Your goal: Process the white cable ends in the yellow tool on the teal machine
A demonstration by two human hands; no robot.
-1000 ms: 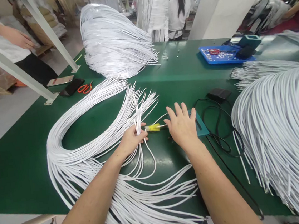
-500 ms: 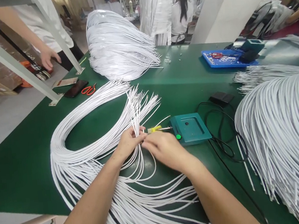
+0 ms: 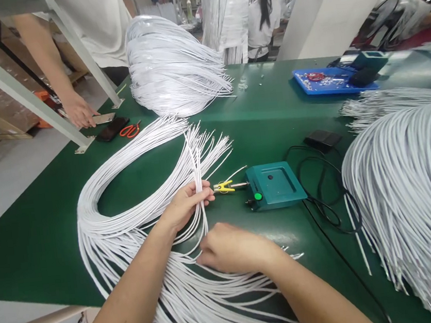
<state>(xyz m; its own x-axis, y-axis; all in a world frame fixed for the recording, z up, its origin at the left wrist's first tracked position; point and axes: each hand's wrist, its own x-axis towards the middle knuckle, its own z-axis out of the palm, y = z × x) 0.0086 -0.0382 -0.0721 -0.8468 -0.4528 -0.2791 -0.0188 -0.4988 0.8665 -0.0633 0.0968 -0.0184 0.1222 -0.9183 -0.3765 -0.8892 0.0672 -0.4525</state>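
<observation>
A small bunch of white cables (image 3: 196, 166) stands up through my left hand (image 3: 189, 201), whose fingers and thumb are closed around it. My right hand (image 3: 233, 247) is lower and closer to me, its fingers curled down onto a white cable near the loose strands; the fingertips are partly hidden. Beneath my forearms spreads a larger fan of white cables (image 3: 215, 296). Right of my left fingers, a yellow clip-like piece (image 3: 224, 186) sits on a metal rod from a teal device (image 3: 278, 183) with a green button.
A looped cable bundle (image 3: 104, 187) lies left, with a large coil (image 3: 173, 62) behind. More cables (image 3: 409, 186) heap at right. Orange-handled scissors (image 3: 130, 131), a dark phone (image 3: 112, 129), a blue tray (image 3: 308, 86) and a black pedal (image 3: 322, 140) rest on the green table. Another person's hand (image 3: 79, 112) touches a phone-like object.
My right hand has moved down and toward me, away from my left hand, uncovering the yellow piece. My left hand keeps its cables. The other person's hand has reached down to the table.
</observation>
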